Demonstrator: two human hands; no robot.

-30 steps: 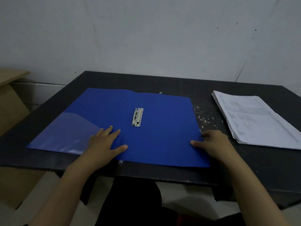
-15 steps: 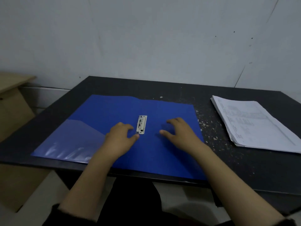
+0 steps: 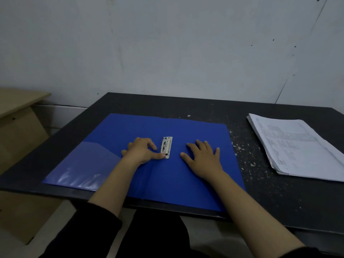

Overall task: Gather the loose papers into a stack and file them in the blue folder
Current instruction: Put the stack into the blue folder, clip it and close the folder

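The blue folder (image 3: 201, 131) lies open and flat on the black table (image 3: 186, 105), with a clear pocket (image 3: 87, 164) on its left flap. A small metal clip (image 3: 166, 147) sits along its middle fold. My left hand (image 3: 141, 151) rests on the folder just left of the clip, thumb tip touching the clip's lower end. My right hand (image 3: 202, 157) lies flat, fingers spread, on the right flap beside the clip. A stack of white printed papers (image 3: 296, 148) lies on the table to the right of the folder, apart from both hands.
A grey wall stands right behind the table. A light wooden desk (image 3: 18, 118) stands to the left, lower than the table edge. The table surface between folder and papers is chipped with pale specks. The folder's near edge overhangs the table front slightly.
Both hands moved from the folder's near edge inward to the middle. The left thumb now touches the clip, and the right hand has flattened on the right flap.
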